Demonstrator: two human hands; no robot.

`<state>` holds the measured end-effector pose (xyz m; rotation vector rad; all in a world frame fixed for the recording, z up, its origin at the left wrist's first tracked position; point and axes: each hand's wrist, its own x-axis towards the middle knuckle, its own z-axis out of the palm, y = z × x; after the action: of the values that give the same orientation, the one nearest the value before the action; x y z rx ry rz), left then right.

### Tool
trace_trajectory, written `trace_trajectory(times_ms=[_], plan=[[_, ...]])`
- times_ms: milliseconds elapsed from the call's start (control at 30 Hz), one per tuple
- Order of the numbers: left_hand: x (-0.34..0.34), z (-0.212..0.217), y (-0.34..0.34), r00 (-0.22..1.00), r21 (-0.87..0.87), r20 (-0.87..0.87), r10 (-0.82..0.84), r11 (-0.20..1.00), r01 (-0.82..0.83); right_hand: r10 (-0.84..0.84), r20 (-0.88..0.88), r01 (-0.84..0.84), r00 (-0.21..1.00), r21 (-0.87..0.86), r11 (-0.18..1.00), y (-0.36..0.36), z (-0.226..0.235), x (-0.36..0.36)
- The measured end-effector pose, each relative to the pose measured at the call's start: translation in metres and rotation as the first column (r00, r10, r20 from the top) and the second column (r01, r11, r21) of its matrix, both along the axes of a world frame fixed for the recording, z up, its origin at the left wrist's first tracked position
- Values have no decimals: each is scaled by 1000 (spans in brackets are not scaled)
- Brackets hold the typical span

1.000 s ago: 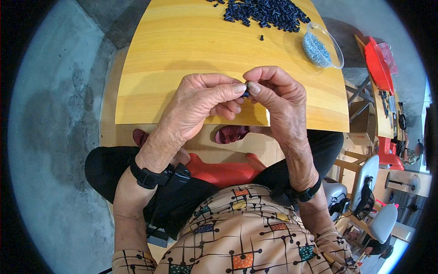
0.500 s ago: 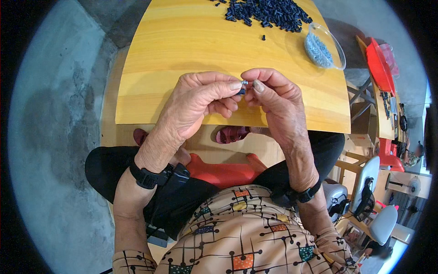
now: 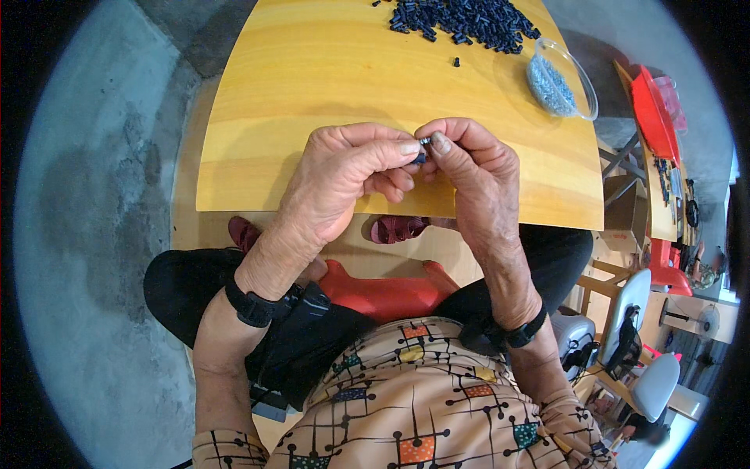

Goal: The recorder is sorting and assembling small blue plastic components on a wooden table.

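Note:
Both hands meet above the near part of the yellow table, fingertips almost touching. My left hand (image 3: pixel 332 176) is closed in a pinch, its thumb and finger at a small silver metal piece (image 3: pixel 425 141). A small dark blue plastic piece (image 3: pixel 419 158) shows just under that thumb, partly hidden by the fingers. My right hand (image 3: pixel 480 172) is pinched too, thumb and forefinger on the other end of the metal piece. The exact kind of both pieces is too small to make out.
A heap of small dark blue plastic pieces (image 3: pixel 469 22) lies at the table's (image 3: pixel 312 86) far side, one loose piece (image 3: pixel 456 62) nearer. To its right stands a clear round tub (image 3: pixel 590 98) of small silvery parts. A red tray (image 3: pixel 655 113) rests on another table at right.
My right thumb and forefinger have closed onto the metal piece, which they stood slightly apart from before. The left hand keeps its pinch, and the view has shifted slightly.

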<state>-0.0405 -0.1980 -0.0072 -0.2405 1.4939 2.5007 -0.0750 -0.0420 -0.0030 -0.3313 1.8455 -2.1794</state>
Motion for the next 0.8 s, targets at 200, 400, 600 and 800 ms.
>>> trace_trajectory(times_ms=[200,400,600,800], plan=[[3,2,6,995,-47,-67,70,996,-73,-47,1,47,999,13,999,-1,0,1],[2,0,8,986,-122,-137,90,987,-107,-35,-77,39,996,51,998,2,0,2],[1,-4,7,990,-61,-131,48,997,-57,-30,-150,47,988,111,993,4,-1,2],[-4,2,4,1000,-14,-4,-29,999,29,-2,-361,77,933,194,978,6,-8,-7]])
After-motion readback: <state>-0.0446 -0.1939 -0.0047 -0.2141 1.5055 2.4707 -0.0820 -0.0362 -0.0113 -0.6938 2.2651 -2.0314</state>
